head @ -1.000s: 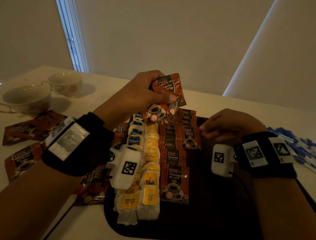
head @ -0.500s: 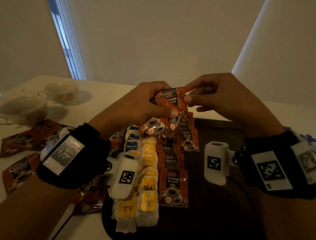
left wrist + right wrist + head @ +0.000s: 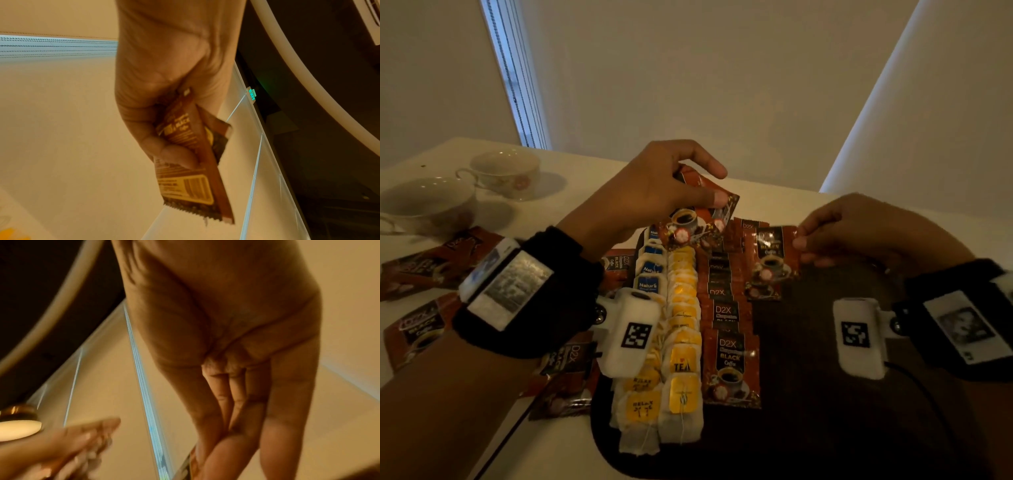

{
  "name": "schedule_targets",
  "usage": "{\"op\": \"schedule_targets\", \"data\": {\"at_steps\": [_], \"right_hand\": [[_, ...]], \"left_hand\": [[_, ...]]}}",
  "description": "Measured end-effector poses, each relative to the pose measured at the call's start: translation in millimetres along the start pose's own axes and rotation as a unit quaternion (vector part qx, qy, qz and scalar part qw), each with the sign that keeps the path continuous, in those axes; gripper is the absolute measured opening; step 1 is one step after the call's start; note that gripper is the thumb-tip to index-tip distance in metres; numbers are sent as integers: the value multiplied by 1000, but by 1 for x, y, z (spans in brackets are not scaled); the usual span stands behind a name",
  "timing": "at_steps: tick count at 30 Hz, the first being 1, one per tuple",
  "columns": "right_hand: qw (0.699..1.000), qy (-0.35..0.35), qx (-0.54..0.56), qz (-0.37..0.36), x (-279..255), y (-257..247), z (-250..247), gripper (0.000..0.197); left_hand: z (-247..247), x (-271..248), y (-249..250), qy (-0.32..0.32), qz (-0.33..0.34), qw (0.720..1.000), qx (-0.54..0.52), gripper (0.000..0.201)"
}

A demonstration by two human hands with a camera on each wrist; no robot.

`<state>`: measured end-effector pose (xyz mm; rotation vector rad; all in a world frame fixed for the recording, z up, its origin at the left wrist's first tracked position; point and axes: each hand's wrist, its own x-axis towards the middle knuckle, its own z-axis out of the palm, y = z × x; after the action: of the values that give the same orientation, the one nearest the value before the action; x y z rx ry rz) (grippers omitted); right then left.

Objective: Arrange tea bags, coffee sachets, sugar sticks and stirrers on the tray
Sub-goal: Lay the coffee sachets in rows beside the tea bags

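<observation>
A dark tray (image 3: pixel 825 428) holds two rows of tea bags (image 3: pixel 681 342) and a column of brown coffee sachets (image 3: pixel 729 342). My left hand (image 3: pixel 654 192) hovers above the tray's far end and grips a small bunch of coffee sachets (image 3: pixel 698 222), seen close in the left wrist view as coffee sachets (image 3: pixel 191 162). My right hand (image 3: pixel 859 233) pinches the top corner of one coffee sachet (image 3: pixel 770 260) and holds it low over the tray, just right of the sachet column. In the right wrist view the right hand (image 3: pixel 236 386) shows its fingers pressed together.
Two teacups (image 3: pixel 503 171) stand at the far left of the white table (image 3: pixel 465 445). Loose coffee sachets (image 3: pixel 421 260) lie left of the tray. A cable (image 3: pixel 914 377) runs across the tray's right half.
My right hand took one sachet from the bunch in my left hand and carried it down and to the right, low over the tray. My left hand stayed raised with the others.
</observation>
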<state>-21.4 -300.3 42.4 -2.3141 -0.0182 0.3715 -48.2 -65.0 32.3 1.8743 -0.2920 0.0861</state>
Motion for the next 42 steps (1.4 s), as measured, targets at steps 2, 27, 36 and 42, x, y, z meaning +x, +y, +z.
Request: {"op": "schedule_targets", "data": {"at_steps": [2, 27, 36, 42], "right_hand": [[998, -19, -44, 31, 7, 7, 2, 4], [977, -30, -194, 79, 25, 15, 39, 18], [967, 87, 69, -230, -37, -35, 54, 24], [975, 40, 115, -188, -41, -31, 55, 28]], "left_hand": [[0, 0, 2, 0, 3, 1000, -2, 26], [1, -5, 8, -19, 38, 999, -4, 22], [7, -7, 4, -89, 50, 993, 55, 35], [9, -12, 8, -149, 53, 984, 80, 51]]}}
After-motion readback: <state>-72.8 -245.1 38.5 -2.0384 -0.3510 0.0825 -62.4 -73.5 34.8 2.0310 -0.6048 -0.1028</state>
